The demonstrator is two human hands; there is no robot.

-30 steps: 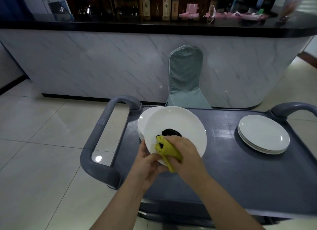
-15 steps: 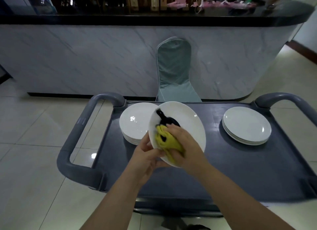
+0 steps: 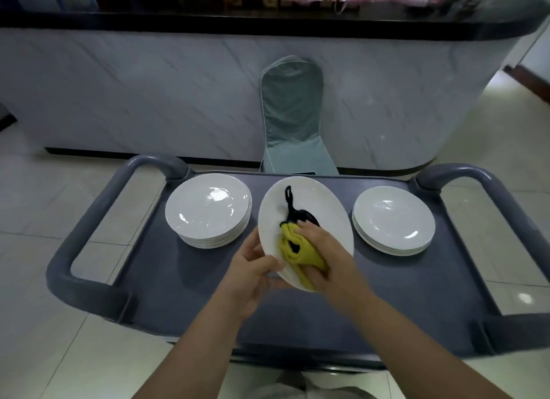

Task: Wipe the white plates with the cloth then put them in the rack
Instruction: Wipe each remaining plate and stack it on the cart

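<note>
One plate (image 3: 315,202) tilted over the cart (image 3: 178,279) | your left grip (image 3: 253,276) pinches its near rim | your right grip (image 3: 327,255) bunches the cloth (image 3: 297,250) on its face | shorter stack (image 3: 393,220) lies rightward, nearer that grip

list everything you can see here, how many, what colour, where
held plate: one, white, tilted above the cart's middle
cloth: one, yellow with a black part, against the held plate's face
left plate stack: one stack, white, count unclear, cart's left side
right plate stack: one lower stack, white, cart's right side
cart: one, grey-blue, a loop handle at each end
chair: one, teal cover, behind the cart
counter: one, marbled pale front, black top, behind the chair
floor: pale tiles
left hand: grips the held plate's near edge
right hand: holds the cloth on the plate
</note>
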